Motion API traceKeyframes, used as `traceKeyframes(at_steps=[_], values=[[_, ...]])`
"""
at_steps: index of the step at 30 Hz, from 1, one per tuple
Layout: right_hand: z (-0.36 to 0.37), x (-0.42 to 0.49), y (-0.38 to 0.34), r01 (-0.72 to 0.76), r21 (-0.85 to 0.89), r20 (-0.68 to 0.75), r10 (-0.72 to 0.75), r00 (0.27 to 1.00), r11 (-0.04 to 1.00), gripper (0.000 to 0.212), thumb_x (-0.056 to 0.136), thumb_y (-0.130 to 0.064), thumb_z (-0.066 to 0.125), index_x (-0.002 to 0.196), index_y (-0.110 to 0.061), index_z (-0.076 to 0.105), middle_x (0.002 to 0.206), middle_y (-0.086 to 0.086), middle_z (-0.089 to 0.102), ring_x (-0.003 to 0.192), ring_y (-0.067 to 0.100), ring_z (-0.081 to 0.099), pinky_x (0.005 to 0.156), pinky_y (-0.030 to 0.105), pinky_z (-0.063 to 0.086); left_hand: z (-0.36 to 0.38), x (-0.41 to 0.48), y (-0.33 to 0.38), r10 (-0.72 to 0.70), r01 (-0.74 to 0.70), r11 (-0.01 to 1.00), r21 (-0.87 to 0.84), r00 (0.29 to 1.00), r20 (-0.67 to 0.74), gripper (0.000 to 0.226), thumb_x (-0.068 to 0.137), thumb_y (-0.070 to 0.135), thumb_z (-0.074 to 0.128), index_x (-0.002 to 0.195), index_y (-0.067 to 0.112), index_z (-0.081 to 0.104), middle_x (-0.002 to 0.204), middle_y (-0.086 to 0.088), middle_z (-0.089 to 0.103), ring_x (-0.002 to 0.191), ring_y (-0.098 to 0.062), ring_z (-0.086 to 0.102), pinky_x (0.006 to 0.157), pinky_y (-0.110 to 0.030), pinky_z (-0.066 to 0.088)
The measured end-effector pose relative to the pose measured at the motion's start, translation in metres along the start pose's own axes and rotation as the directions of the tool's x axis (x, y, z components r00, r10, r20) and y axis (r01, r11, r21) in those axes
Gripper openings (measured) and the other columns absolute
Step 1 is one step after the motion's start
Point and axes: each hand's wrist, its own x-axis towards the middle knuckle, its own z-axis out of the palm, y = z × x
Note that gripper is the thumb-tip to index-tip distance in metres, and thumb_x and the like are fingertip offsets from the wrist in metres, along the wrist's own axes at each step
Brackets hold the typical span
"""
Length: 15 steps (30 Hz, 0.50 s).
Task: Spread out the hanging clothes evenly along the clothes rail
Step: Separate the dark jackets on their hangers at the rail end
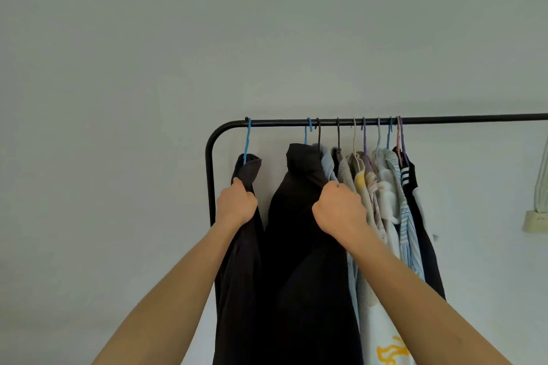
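Note:
A black clothes rail [459, 119] runs from a curved left corner to the right edge. A dark brown garment [237, 261] hangs on a blue hanger [246, 139] at the far left, and my left hand [236, 204] grips its shoulder. A black coat [302, 246] hangs to its right on another blue hanger. My right hand [339, 207] is closed on the shoulder edge between the black coat and a light blue garment [327, 164]. Several more garments [391, 201], pale, striped and black, hang bunched close together further right.
The rail's black upright post [210, 181] stands just left of the dark garment. The right stretch of the rail is bare of hangers. A cream knitted item [542, 187] and a pale wall fitting [535, 221] show at the right edge. A plain grey wall is behind.

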Motion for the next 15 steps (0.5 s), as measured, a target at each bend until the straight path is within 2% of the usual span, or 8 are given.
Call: traceKeyframes(at_steps=[5, 8, 12, 13, 15], values=[[-0.008, 0.001, 0.026, -0.003, -0.063, -0.006, 0.003, 1.000, 0.998, 0.024, 0.089, -0.015, 0.052, 0.108, 0.000, 0.054, 0.107, 0.016, 0.059, 0.085, 0.029, 0.053, 0.066, 0.033, 0.038, 0.005, -0.003, -0.003, -0.023, 0.025, 0.997, -0.071, 0.999, 0.025, 0.028, 0.088, 0.012, 0.041, 0.113, 0.006, 0.051, 0.094, -0.012, 0.062, 0.065, -0.017, 0.049, 0.050, -0.026, 0.032], [-0.009, 0.000, 0.025, -0.007, -0.099, -0.018, 0.006, 1.000, 0.995, 0.027, 0.088, -0.019, 0.053, 0.107, 0.000, 0.057, 0.102, 0.015, 0.060, 0.090, 0.032, 0.059, 0.065, 0.035, 0.039, 0.003, -0.004, -0.003, 0.014, -0.011, 0.999, -0.033, 0.997, 0.082, 0.044, 0.088, 0.017, 0.041, 0.132, 0.011, 0.045, 0.095, -0.009, 0.061, 0.075, -0.023, 0.056, 0.057, -0.030, 0.039], [-0.006, 0.004, 0.011, -0.074, -0.169, -0.017, 0.072, 0.997, 0.983, 0.023, 0.084, -0.024, 0.049, 0.096, -0.008, 0.060, 0.074, 0.003, 0.055, 0.063, 0.021, 0.051, 0.053, 0.030, 0.036, -0.005, -0.010, -0.008, 0.050, -0.058, 0.993, 0.105, 0.996, 0.079, 0.063, 0.089, 0.024, 0.045, 0.150, 0.020, 0.027, 0.123, -0.013, 0.055, 0.099, -0.033, 0.058, 0.071, -0.036, 0.043], [-0.004, 0.006, 0.007, -0.078, -0.187, 0.008, 0.081, 0.997, 0.979, 0.026, 0.084, -0.027, 0.049, 0.099, -0.008, 0.060, 0.076, 0.003, 0.057, 0.065, 0.021, 0.053, 0.053, 0.029, 0.035, -0.006, -0.011, -0.009, 0.055, -0.064, 0.991, 0.121, 0.995, 0.079, 0.065, 0.090, 0.026, 0.046, 0.151, 0.021, 0.024, 0.128, -0.014, 0.052, 0.102, -0.034, 0.058, 0.071, -0.036, 0.042], [0.001, 0.015, -0.003, -0.098, -0.154, 0.087, 0.112, 0.990, 0.983, 0.040, 0.087, -0.031, 0.050, 0.117, -0.005, 0.054, 0.105, 0.012, 0.062, 0.094, 0.031, 0.059, 0.068, 0.034, 0.044, -0.006, -0.014, -0.013, 0.060, -0.070, 0.988, 0.140, 0.995, 0.074, 0.067, 0.091, 0.028, 0.046, 0.152, 0.024, 0.020, 0.134, -0.013, 0.048, 0.104, -0.034, 0.058, 0.071, -0.037, 0.041]])
